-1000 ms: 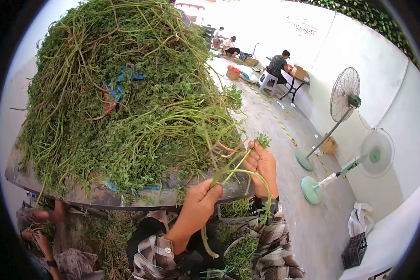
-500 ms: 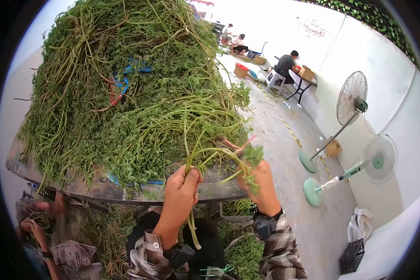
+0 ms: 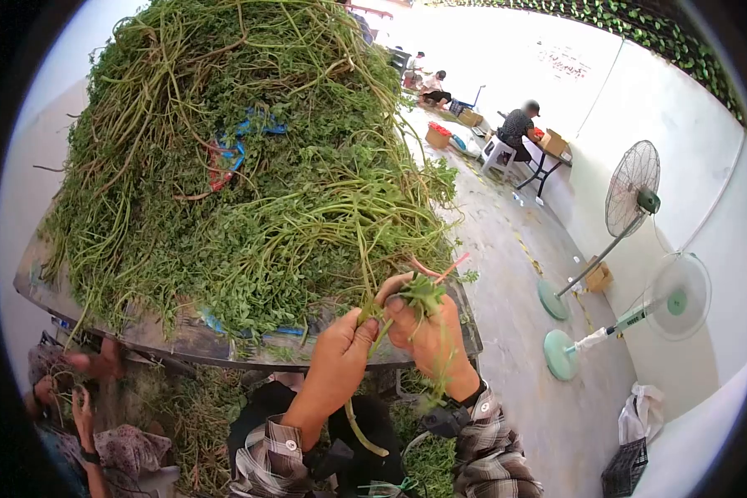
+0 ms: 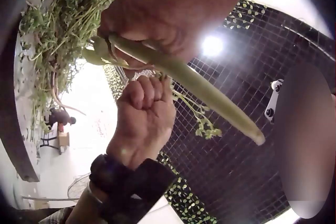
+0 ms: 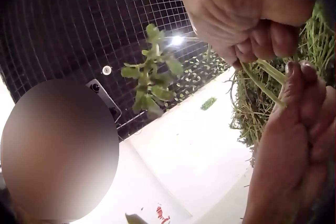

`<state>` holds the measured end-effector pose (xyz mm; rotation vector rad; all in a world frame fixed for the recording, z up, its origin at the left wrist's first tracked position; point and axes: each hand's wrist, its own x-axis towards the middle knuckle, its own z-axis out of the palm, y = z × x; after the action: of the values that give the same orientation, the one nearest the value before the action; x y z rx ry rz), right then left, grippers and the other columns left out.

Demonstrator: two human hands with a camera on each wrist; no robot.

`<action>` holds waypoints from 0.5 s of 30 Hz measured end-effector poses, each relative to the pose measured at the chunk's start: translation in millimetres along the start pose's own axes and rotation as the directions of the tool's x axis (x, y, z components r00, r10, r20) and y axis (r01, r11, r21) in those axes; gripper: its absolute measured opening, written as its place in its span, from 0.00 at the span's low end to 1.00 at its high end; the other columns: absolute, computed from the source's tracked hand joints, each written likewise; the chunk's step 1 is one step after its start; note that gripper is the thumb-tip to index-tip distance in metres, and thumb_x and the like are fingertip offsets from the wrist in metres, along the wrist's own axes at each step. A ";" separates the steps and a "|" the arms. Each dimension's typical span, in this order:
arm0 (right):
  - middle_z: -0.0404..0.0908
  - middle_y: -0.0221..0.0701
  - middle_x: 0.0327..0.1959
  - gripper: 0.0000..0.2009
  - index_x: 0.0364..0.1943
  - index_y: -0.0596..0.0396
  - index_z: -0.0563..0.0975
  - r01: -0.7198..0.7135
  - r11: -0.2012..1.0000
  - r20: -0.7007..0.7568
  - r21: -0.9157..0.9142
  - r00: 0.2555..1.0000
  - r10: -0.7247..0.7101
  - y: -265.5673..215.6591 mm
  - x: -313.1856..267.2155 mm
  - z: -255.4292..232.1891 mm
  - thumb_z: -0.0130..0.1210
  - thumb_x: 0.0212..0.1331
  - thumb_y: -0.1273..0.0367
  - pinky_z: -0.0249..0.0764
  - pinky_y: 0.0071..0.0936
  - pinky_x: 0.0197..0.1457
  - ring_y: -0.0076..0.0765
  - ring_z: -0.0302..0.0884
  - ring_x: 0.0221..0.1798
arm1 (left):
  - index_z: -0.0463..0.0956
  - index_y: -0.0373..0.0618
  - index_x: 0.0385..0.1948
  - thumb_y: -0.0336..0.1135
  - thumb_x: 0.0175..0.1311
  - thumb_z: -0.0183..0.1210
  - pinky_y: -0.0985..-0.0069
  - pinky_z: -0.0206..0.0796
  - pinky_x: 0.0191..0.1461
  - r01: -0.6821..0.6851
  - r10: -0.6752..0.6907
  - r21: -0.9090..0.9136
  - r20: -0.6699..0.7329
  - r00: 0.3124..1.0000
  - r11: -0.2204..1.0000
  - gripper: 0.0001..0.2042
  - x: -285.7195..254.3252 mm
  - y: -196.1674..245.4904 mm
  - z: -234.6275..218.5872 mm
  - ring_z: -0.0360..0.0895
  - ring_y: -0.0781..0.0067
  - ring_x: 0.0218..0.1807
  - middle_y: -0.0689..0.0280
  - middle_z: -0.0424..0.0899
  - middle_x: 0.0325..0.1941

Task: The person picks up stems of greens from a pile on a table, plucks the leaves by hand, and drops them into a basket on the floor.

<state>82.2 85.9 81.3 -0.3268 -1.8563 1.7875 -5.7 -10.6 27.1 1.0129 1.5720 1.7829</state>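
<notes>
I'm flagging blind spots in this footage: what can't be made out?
- Head view: what the blue material is; the heaped greens partly bury it.
- Head view: the wall writing, too small to read.
- Left wrist view: the thick stem inside the left hand, covered by that hand.

Setting: a plain indoor workroom, you note. Evidence: plants heaped on your table (image 3: 166,350); seated person (image 3: 519,126) at a small side table (image 3: 548,158); yellow-striped floor (image 3: 506,274); pedestal fans (image 3: 633,189) along white walls (image 3: 672,108); cardboard boxes (image 3: 554,143).
</notes>
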 end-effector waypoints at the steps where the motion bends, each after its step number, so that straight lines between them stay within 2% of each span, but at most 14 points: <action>1: 0.67 0.18 0.20 0.09 0.39 0.54 0.73 0.019 1.000 -0.056 -0.002 0.998 -0.019 -1.5 0.3 0.0 0.53 0.59 0.66 0.52 0.14 0.18 0.11 0.55 0.17 | 0.68 0.37 0.30 0.37 0.68 0.44 0.75 0.56 0.28 0.040 -0.041 0.024 0.040 0.998 0.999 0.12 -0.6 3.7 -0.3 0.59 0.76 0.24 0.65 0.65 0.20; 2: 0.67 0.18 0.20 0.09 0.39 0.54 0.73 0.024 1.000 -0.056 -0.006 0.998 -0.025 -2.6 2.6 -3.5 0.53 0.59 0.66 0.52 0.14 0.18 0.11 0.55 0.17 | 0.68 0.37 0.30 0.37 0.68 0.44 0.75 0.56 0.28 0.033 -0.034 0.023 0.041 0.999 0.999 0.12 -0.5 5.0 0.5 0.59 0.76 0.24 0.65 0.65 0.20; 4: 0.63 0.17 0.15 0.06 0.33 0.54 0.72 -0.067 0.997 -0.341 0.039 0.937 0.076 -0.7 11.0 -20.9 0.52 0.59 0.67 0.50 0.15 0.16 0.13 0.53 0.14 | 0.67 0.38 0.28 0.38 0.67 0.44 0.74 0.56 0.28 -0.087 0.075 0.129 0.100 0.992 0.988 0.12 -4.4 5.8 3.5 0.59 0.72 0.23 0.62 0.65 0.19; 6: 0.60 0.17 0.13 0.07 0.28 0.53 0.69 0.085 0.983 -0.449 0.165 0.893 -0.002 12.6 28.9 -56.5 0.52 0.59 0.66 0.48 0.14 0.14 0.14 0.53 0.13 | 0.67 0.38 0.28 0.38 0.67 0.45 0.73 0.56 0.28 -0.083 0.067 0.118 0.133 0.989 0.990 0.12 -6.8 3.8 7.0 0.59 0.71 0.22 0.61 0.65 0.18; 8: 0.58 0.16 0.12 0.08 0.27 0.52 0.69 0.180 0.971 -0.556 0.161 0.829 -0.061 13.2 42.0 -97.6 0.51 0.60 0.65 0.46 0.14 0.13 0.14 0.51 0.11 | 0.67 0.38 0.27 0.38 0.67 0.45 0.73 0.56 0.28 -0.081 0.063 0.099 0.168 0.984 0.992 0.12 -9.3 3.8 7.9 0.58 0.70 0.22 0.60 0.64 0.18; 10: 0.57 0.17 0.11 0.08 0.27 0.51 0.69 0.325 0.915 -0.780 0.241 0.625 -0.017 9.9 49.3 -148.5 0.49 0.61 0.64 0.44 0.14 0.11 0.13 0.49 0.10 | 0.66 0.38 0.27 0.38 0.67 0.45 0.73 0.55 0.28 -0.069 0.055 0.107 0.135 0.989 0.992 0.12 -11.5 6.9 3.5 0.58 0.72 0.22 0.62 0.64 0.18; 11: 0.57 0.17 0.11 0.08 0.27 0.51 0.69 0.323 0.915 -0.779 0.241 0.627 -0.017 5.3 40.9 -159.6 0.49 0.61 0.64 0.44 0.14 0.11 0.13 0.49 0.10 | 0.66 0.38 0.27 0.38 0.67 0.45 0.73 0.55 0.28 -0.069 0.054 0.106 0.133 0.990 0.992 0.12 -10.5 6.9 0.8 0.58 0.72 0.22 0.62 0.64 0.18; 13: 0.56 0.17 0.11 0.08 0.28 0.52 0.69 0.344 0.885 -0.534 0.314 0.835 -0.135 1.1 21.3 -170.9 0.49 0.61 0.65 0.45 0.14 0.10 0.13 0.48 0.10 | 0.66 0.39 0.26 0.38 0.67 0.45 0.74 0.55 0.28 -0.024 0.021 0.032 0.089 0.996 0.999 0.12 -7.0 6.9 -3.0 0.58 0.74 0.23 0.64 0.65 0.18; 14: 0.56 0.17 0.11 0.08 0.28 0.52 0.69 0.338 0.887 -0.535 0.314 0.835 -0.129 -0.5 12.3 -157.4 0.49 0.61 0.65 0.45 0.14 0.10 0.13 0.48 0.10 | 0.66 0.39 0.26 0.38 0.67 0.45 0.74 0.55 0.28 -0.017 0.014 0.030 0.090 0.996 0.999 0.12 -6.7 6.9 -2.4 0.58 0.74 0.23 0.64 0.65 0.18; 15: 0.57 0.17 0.11 0.08 0.28 0.53 0.69 0.253 0.903 -0.504 0.348 0.863 -0.047 0.9 3.3 -140.8 0.48 0.61 0.65 0.45 0.14 0.10 0.13 0.48 0.10 | 0.67 0.40 0.26 0.38 0.67 0.45 0.78 0.54 0.27 -0.013 0.010 0.029 0.077 0.997 1.000 0.12 -5.4 7.4 -1.3 0.58 0.79 0.23 0.69 0.64 0.19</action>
<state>154.0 207.0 77.9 -0.4099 -1.0992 1.7268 -3.2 -16.9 33.4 1.0937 1.5522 1.7120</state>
